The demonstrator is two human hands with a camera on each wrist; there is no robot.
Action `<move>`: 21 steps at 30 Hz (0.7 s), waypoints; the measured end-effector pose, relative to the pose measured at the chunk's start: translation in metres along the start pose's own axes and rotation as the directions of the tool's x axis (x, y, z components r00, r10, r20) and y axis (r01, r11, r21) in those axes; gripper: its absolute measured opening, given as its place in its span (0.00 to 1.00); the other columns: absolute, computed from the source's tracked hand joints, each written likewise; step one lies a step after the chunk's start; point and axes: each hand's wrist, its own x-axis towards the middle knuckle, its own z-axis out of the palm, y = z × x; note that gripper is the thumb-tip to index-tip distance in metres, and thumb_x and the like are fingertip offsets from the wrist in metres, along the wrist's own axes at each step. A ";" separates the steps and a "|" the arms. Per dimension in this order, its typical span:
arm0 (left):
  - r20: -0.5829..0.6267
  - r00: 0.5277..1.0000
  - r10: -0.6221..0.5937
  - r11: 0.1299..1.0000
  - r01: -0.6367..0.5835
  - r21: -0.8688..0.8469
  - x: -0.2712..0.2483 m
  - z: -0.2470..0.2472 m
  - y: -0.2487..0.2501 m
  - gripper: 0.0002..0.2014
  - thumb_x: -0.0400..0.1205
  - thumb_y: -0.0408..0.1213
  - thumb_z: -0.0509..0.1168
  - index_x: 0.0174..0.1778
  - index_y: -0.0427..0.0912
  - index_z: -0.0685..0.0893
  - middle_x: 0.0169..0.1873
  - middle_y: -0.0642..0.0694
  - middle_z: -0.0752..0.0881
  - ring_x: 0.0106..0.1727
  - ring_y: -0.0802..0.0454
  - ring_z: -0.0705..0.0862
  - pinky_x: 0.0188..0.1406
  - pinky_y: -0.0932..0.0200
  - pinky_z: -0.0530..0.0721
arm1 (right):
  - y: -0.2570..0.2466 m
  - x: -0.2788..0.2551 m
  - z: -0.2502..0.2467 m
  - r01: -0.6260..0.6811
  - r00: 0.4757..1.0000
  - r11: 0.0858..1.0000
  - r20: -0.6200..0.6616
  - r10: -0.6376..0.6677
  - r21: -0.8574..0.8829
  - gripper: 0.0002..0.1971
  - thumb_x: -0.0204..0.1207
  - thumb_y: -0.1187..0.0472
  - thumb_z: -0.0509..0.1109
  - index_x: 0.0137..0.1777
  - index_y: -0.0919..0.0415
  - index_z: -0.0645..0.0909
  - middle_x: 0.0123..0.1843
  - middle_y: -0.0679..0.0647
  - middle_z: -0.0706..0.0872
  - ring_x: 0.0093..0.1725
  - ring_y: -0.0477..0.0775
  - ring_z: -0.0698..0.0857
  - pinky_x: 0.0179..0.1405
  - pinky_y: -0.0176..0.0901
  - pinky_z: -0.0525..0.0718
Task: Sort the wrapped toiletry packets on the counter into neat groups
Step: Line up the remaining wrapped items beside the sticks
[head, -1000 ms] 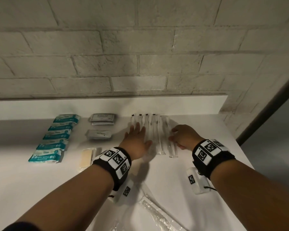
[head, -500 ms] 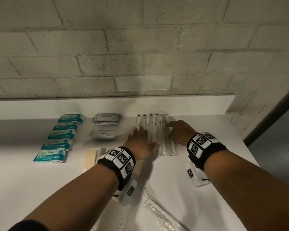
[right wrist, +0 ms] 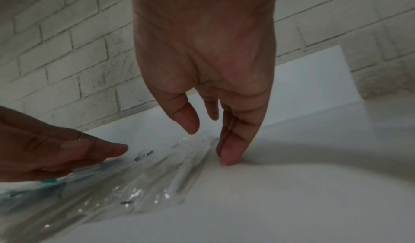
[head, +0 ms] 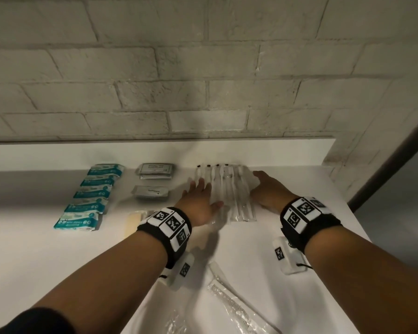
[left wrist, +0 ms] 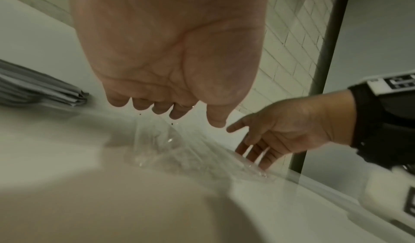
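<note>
At the back of the bench (head: 299,189), both flat, open hands, left (head: 198,201) and right (head: 270,191), have slid apart to flank the wrapped toothbrushes (head: 229,189), gripping nothing, leaving that row squared.

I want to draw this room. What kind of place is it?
Probably a hotel or guest bathroom counter, though I can't be sure. A white counter runs along a pale brick wall, and on it lie teal wipe packets, a grey toothpaste sachet and clear-wrapped toothbrushes.
</note>
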 end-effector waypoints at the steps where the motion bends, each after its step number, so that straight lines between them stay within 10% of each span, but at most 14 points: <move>1: -0.015 1.000 0.006 1.000 -0.006 -0.005 -0.005 -0.002 0.000 0.37 0.86 0.57 0.51 0.85 0.41 0.45 0.85 0.41 0.40 0.84 0.39 0.38 0.82 0.41 0.44 | 0.005 -0.006 -0.002 -0.013 1.000 0.999 -0.004 0.013 0.033 0.37 0.70 0.70 0.61 0.81 0.51 0.61 0.64 0.63 0.81 0.44 0.60 0.83 0.33 0.45 0.82; 8: -0.100 0.990 0.097 0.995 -0.096 0.022 -0.065 -0.008 -0.004 0.36 0.84 0.57 0.56 0.85 0.45 0.53 0.85 0.40 0.49 0.85 0.41 0.46 0.83 0.47 0.47 | 0.043 -0.084 0.001 0.103 0.994 0.952 0.064 -0.089 -0.287 0.29 0.76 0.54 0.67 0.78 0.53 0.69 0.75 0.55 0.75 0.71 0.55 0.77 0.62 0.37 0.73; 13: -0.019 0.990 0.137 0.990 -0.136 0.030 -0.140 0.003 0.001 0.18 0.82 0.53 0.62 0.64 0.49 0.82 0.62 0.48 0.79 0.62 0.49 0.80 0.64 0.54 0.77 | 0.041 -0.166 0.019 0.213 0.949 0.875 0.303 -0.081 -0.434 0.26 0.73 0.37 0.67 0.65 0.50 0.78 0.64 0.49 0.80 0.56 0.50 0.81 0.55 0.42 0.79; 16: 0.090 0.980 0.179 0.980 -0.186 0.068 -0.179 0.017 0.002 0.11 0.75 0.52 0.70 0.46 0.51 0.82 0.48 0.53 0.79 0.52 0.53 0.80 0.54 0.56 0.80 | 0.031 -0.206 0.035 0.275 0.922 0.822 0.380 -0.078 -0.498 0.27 0.69 0.32 0.67 0.56 0.53 0.79 0.52 0.49 0.82 0.48 0.50 0.81 0.48 0.45 0.82; 21: 0.267 0.940 0.214 0.926 -0.282 0.251 -0.218 0.052 0.009 0.23 0.64 0.53 0.77 0.49 0.56 0.74 0.47 0.58 0.74 0.51 0.54 0.73 0.49 0.57 0.75 | 0.018 -0.220 0.054 0.308 0.924 0.720 0.376 -0.071 -0.622 0.20 0.72 0.47 0.72 0.55 0.62 0.78 0.50 0.54 0.84 0.44 0.54 0.79 0.32 0.42 0.72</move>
